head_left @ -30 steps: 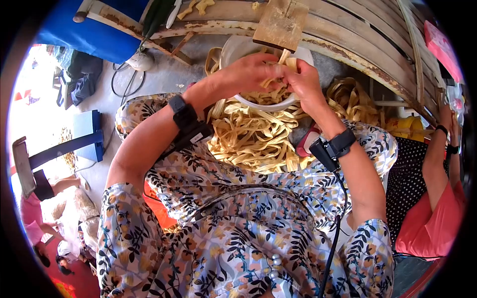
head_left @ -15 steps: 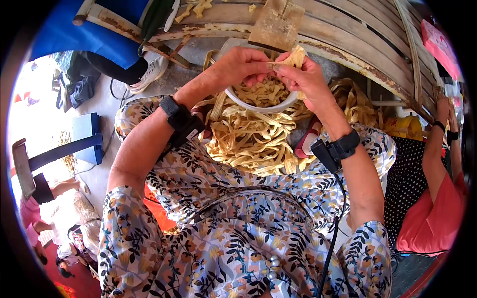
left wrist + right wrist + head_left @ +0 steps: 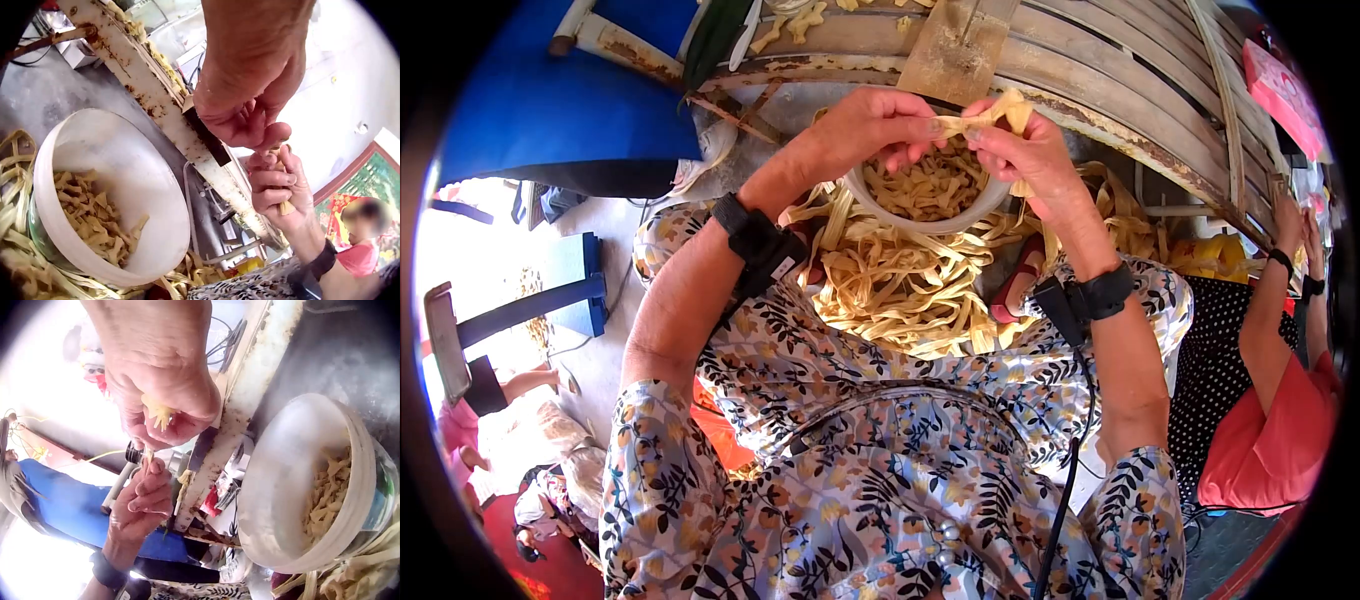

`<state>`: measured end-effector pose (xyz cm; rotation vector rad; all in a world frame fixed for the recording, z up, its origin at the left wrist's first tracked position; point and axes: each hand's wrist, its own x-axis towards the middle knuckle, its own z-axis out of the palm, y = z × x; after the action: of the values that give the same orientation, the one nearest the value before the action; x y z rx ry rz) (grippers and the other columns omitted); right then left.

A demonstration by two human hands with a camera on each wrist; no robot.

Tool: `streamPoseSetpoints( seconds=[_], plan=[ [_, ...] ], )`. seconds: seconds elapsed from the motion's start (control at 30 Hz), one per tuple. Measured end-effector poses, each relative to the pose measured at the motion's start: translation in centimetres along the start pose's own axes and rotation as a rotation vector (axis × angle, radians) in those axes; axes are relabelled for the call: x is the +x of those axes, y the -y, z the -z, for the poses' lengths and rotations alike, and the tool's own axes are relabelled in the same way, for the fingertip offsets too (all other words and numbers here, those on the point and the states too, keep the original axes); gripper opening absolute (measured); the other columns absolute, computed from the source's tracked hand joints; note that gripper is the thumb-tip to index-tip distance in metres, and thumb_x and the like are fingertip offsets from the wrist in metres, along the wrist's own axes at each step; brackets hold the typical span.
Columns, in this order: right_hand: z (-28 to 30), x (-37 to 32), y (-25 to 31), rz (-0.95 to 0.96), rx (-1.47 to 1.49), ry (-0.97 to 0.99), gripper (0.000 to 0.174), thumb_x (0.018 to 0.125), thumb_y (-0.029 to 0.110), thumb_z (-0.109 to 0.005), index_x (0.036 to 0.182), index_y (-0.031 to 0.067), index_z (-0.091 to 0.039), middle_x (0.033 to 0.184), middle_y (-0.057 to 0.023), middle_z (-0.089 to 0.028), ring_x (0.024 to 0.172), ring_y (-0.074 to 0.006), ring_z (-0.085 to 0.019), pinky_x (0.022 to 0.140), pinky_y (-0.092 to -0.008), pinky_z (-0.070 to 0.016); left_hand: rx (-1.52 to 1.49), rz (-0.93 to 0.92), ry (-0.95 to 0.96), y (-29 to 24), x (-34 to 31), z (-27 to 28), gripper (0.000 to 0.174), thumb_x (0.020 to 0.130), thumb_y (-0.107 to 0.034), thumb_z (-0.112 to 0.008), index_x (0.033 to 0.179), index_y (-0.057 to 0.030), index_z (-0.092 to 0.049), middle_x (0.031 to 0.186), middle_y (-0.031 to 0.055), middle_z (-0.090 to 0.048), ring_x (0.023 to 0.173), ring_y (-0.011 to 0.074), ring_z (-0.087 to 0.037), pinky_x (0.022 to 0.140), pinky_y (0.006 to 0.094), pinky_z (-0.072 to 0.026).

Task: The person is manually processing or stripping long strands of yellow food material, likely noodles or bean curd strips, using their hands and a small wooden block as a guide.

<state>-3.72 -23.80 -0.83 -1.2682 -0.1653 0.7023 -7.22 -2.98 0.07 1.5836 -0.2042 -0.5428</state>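
Observation:
A pale yellow flat strip (image 3: 957,124) stretches between my two hands above a white bucket (image 3: 931,226). My left hand (image 3: 872,125) pinches one end between thumb and forefinger. The other part is gripped by my right hand (image 3: 1040,160), with a folded loop (image 3: 1012,106) standing above its fingers and a tail showing below. In the right wrist view, a frayed strip end (image 3: 161,415) pokes out of the right palm. Many short yellow pieces (image 3: 100,219) lie inside the bucket. Long loose strips (image 3: 900,285) are heaped on the floor between my feet.
Ahead stands a slatted bench (image 3: 1100,75) with a rusty edge, a slotted wooden board (image 3: 956,55) jutting over it. A few pieces (image 3: 805,20) lie on the bench. More strips (image 3: 1115,205) lie right of the bucket. Another person's arms (image 3: 1275,310) are at far right.
The strip was near the front of the board, bunched between both hands; now it is drawn out between them, with a loop at the right hand. A passerby's foot appeared at left.

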Motion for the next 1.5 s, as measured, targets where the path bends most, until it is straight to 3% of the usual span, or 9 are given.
streamPoseSetpoints(
  seconds=[0.33,0.43,0.57,0.67,1.0,1.3,1.5],
  plan=[
    [0.4,0.3,0.4,0.036,0.041,0.052,0.022,0.075,0.005,-0.064,0.097,0.0030,-0.059,0.068,0.0004,-0.054,0.052,-0.0019,-0.041,0.042,-0.0157,-0.0275,-0.210,0.036,0.081,-0.2,0.5,0.7,0.021,0.088,-0.020,-0.050,0.088,-0.0010,-0.059,0.060,-0.0045,-0.048,0.049,0.0021,-0.038,0.045,0.0153,-0.0299],
    [0.5,0.6,1.4,0.074,0.046,0.021,0.021,0.076,0.005,-0.062,0.096,0.0014,-0.058,0.071,-0.0013,-0.055,0.052,-0.0019,-0.041,0.042,-0.0159,-0.0268,-0.157,-0.053,0.046,-0.8,1.3,1.1,0.019,0.088,-0.019,-0.051,0.091,-0.0019,-0.059,0.065,-0.0030,-0.052,0.052,0.0027,-0.043,0.048,0.0152,-0.0339],
    [0.8,2.4,3.5,0.176,0.097,-0.064,0.018,0.078,0.006,-0.060,0.095,0.0005,-0.058,0.072,-0.0034,-0.054,0.053,-0.0027,-0.041,0.042,-0.0157,-0.0259,-0.063,-0.168,-0.154,-2.4,3.4,2.1,0.017,0.088,-0.017,-0.051,0.098,-0.0054,-0.057,0.076,0.0003,-0.058,0.063,0.0062,-0.055,0.059,0.0172,-0.0434],
    [1.2,4.2,4.5,0.237,0.177,-0.145,0.017,0.078,0.006,-0.061,0.094,0.0002,-0.057,0.071,-0.0034,-0.054,0.053,-0.0036,-0.041,0.041,-0.0155,-0.0269,0.021,-0.237,-0.325,-4.0,5.5,2.2,0.014,0.087,-0.016,-0.051,0.096,-0.0066,-0.057,0.077,0.0012,-0.059,0.064,0.0072,-0.056,0.059,0.0179,-0.0437],
    [1.9,7.6,3.9,0.308,0.265,-0.285,0.016,0.077,0.006,-0.063,0.090,-0.0006,-0.057,0.074,-0.0070,-0.058,0.055,-0.0056,-0.047,0.041,-0.0158,-0.0325,0.077,-0.271,-0.514,-3.5,9.3,3.6,0.010,0.084,-0.013,-0.055,0.091,-0.0055,-0.057,0.077,0.0014,-0.059,0.066,0.0087,-0.059,0.060,0.0182,-0.0435],
    [1.5,8.1,3.9,0.301,0.335,-0.342,0.016,0.078,0.006,-0.062,0.091,-0.0007,-0.056,0.074,-0.0076,-0.059,0.054,-0.0061,-0.047,0.041,-0.0155,-0.0329,0.031,-0.376,-0.468,-3.6,10.2,4.1,0.015,0.080,-0.008,-0.061,0.094,-0.0019,-0.059,0.085,0.0039,-0.061,0.073,0.0093,-0.059,0.066,0.0197,-0.0458],
    [1.5,8.5,3.7,0.315,0.328,-0.333,0.016,0.078,0.006,-0.062,0.091,-0.0011,-0.056,0.074,-0.0079,-0.059,0.054,-0.0062,-0.047,0.041,-0.0153,-0.0326,0.088,-0.340,-0.517,-3.6,10.5,4.2,0.014,0.080,-0.007,-0.061,0.092,-0.0012,-0.059,0.085,0.0042,-0.061,0.072,0.0091,-0.059,0.066,0.0196,-0.0463]
  ],
)
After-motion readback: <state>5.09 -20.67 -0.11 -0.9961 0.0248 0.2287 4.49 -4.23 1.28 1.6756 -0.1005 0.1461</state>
